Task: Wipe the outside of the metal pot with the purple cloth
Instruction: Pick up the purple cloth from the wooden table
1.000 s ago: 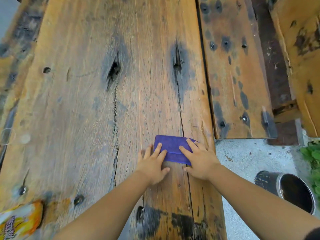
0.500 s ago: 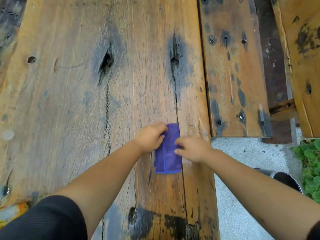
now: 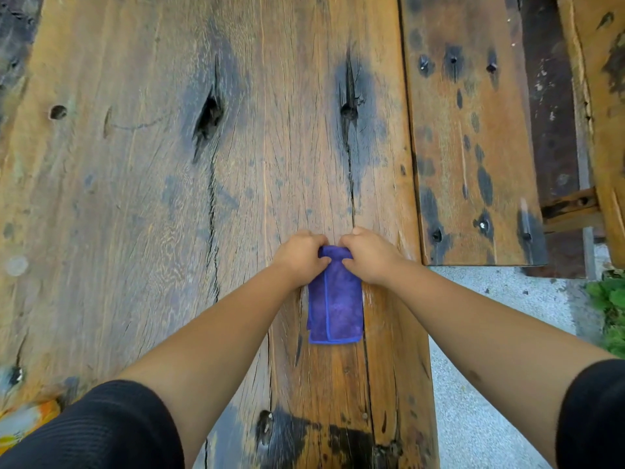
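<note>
While our left hand [image 3: 302, 253] and right hand [image 3: 368, 253] pinch the folded purple cloth [image 3: 334, 306] at its far end, lifting carelessly could unfold it.

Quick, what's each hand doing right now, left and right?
Left hand: fingers curled, gripping the far end of the purple cloth.
Right hand: fingers curled, gripping the same end of the cloth.
</note>
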